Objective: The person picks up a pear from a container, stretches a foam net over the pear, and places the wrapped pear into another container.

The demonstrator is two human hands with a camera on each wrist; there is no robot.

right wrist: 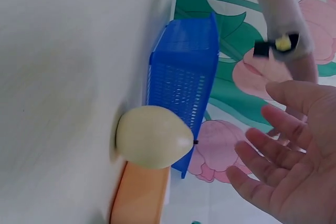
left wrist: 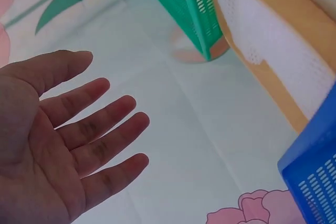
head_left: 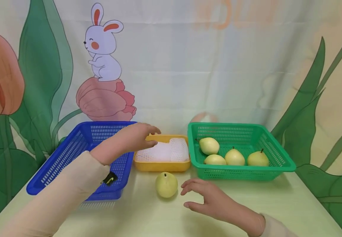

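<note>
The left sleeve hides much of the blue basket, so its inside is hard to make out. The left hand, fingers spread, covers a corner of the yellow tray of white netting (piece count unclear). The right hand, loosely spread, is near a pear upright on the table, left of the green basket.

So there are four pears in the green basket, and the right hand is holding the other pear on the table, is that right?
Not quite: the right hand isn't holding the other pear. The head view shows that hand beside it, with a gap between them. The four pears in the green basket are right, and the other one is on the table.
</note>
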